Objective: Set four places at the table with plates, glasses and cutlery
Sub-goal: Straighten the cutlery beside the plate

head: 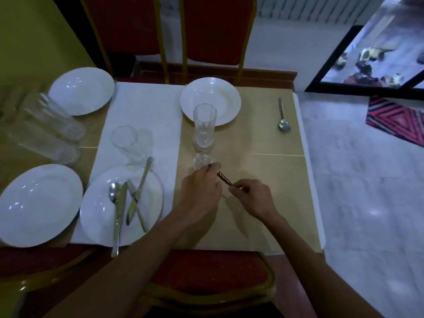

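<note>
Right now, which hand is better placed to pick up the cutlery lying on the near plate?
Left. The left hand is nearer that plate and its cutlery; the right hand would have to cross it. Both pinch a dark utensil.

The slim dark handle with pale flecks (224, 177) pinched in my fingers (238, 190) looks smooth and faintly glossy; I cannot tell its material. The far round white plate (220, 92) is glazed and glossy. The tall clear glass tumbler (204, 127) has cut ribbing near its base. The lone silver spoon (284, 126) is polished metal. The white cloth runner (146, 111) is matt, the beige tabletop (263, 191) smooth and matt. The red chair seat (206, 269) is textured fabric, its gold frame (270, 286) shiny.
</note>
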The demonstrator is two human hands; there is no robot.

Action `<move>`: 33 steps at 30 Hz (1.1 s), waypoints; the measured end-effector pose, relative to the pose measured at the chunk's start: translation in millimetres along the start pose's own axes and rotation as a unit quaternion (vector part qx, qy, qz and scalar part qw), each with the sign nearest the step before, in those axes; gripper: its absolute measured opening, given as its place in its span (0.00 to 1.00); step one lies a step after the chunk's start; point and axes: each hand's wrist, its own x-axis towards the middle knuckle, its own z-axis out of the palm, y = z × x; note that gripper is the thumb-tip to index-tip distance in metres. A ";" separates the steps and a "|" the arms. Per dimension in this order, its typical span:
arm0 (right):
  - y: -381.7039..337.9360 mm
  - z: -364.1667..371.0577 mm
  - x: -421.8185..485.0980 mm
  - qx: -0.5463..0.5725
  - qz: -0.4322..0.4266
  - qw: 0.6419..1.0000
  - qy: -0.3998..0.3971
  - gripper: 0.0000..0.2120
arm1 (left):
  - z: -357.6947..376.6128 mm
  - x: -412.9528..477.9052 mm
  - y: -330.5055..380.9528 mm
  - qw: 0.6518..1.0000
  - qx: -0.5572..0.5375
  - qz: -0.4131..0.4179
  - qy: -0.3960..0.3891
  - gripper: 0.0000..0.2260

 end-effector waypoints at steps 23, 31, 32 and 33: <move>75.4 -118.8 179.6 0.043 0.032 0.998 0.011 0.09 | 156.6 171.6 59.9 0.994 -0.016 -0.051 0.093 0.23; 68.2 -110.4 239.7 0.050 0.028 0.998 0.018 0.06 | 175.6 172.4 65.3 0.989 0.016 -0.085 0.124 0.24; 66.9 -109.5 246.2 0.046 0.033 0.998 0.023 0.06 | 175.3 173.4 65.4 0.988 0.017 -0.085 0.126 0.25; 66.8 -108.4 253.3 0.048 0.037 0.998 0.028 0.05 | 175.0 173.9 65.6 0.988 0.017 -0.084 0.128 0.25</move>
